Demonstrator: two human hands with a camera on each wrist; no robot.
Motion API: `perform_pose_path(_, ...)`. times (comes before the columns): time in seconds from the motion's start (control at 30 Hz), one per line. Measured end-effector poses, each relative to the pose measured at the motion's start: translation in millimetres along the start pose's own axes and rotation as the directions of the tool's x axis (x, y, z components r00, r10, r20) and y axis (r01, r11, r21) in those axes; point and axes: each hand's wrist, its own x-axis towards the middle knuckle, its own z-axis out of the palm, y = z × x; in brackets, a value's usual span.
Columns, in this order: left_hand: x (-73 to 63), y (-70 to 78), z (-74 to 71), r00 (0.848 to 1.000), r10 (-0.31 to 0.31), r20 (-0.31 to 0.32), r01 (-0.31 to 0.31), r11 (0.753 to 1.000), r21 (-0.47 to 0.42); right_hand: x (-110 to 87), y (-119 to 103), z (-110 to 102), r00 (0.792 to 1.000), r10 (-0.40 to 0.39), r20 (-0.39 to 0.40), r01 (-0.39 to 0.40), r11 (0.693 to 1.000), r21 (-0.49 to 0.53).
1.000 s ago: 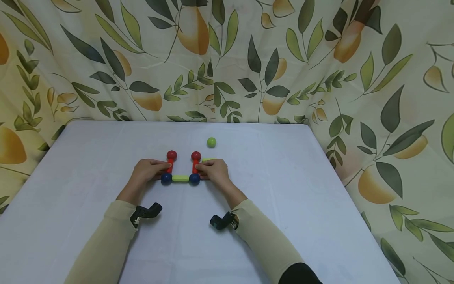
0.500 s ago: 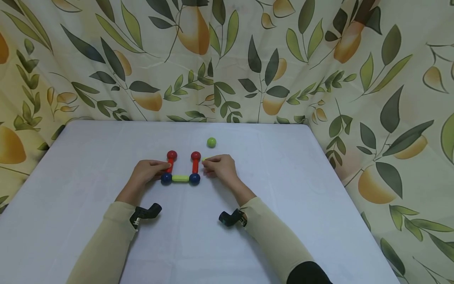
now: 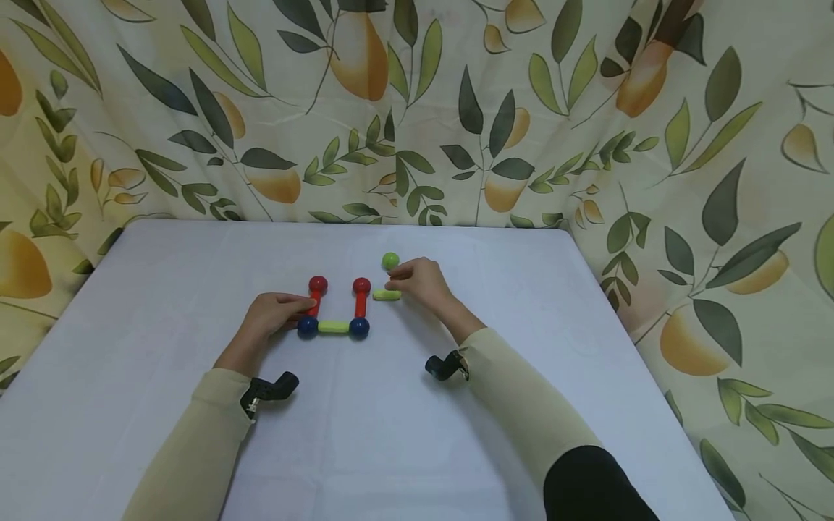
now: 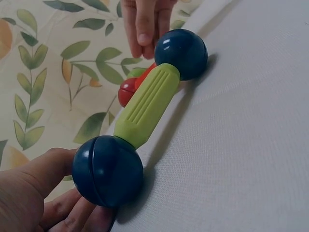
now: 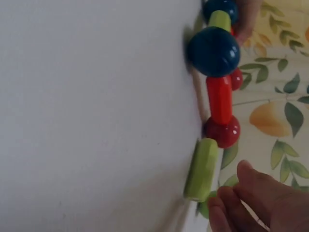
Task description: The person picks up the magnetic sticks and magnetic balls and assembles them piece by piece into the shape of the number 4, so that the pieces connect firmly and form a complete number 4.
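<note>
One red stick [image 3: 316, 296] is pinched by the left hand [image 3: 270, 316], but the green ball [image 3: 390, 260] could be rolled away if bumped by the empty right hand [image 3: 423, 284].

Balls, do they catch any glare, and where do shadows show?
Left wrist view: a glint on the farther blue ball, a soft shadow on the cloth beside the green rod; right wrist view: a glint on the nearer red ball, a shadow left of the nearer blue ball; head view: a soft shadow beside the right sleeve.
</note>
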Motion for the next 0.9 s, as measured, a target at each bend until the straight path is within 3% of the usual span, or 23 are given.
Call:
perform_pose_path(0.17, 1.0, 2.0, 1.7, 1.0, -0.013, 0.007, 0.013, 1.0, 0.001, 5.5, 0.4, 2.0, 0.996, -0.02, 0.092, 0.025, 0.998, -0.059)
perform_pose_path(0.43, -0.8, 2.8, 2.2, 0.999, -0.036, -0.003, 0.036, 0.999, -0.008, 8.5, 2.4, 5.8, 0.988, -0.04, 0.15, 0.06, 0.989, -0.134)
perform_pose_path(0.9, -0.6, 1.5, 1.9, 0.999, -0.034, -0.004, 0.034, 0.999, -0.007, 9.6, 4.3, 6.4, 0.985, -0.042, 0.165, 0.065, 0.989, -0.135)
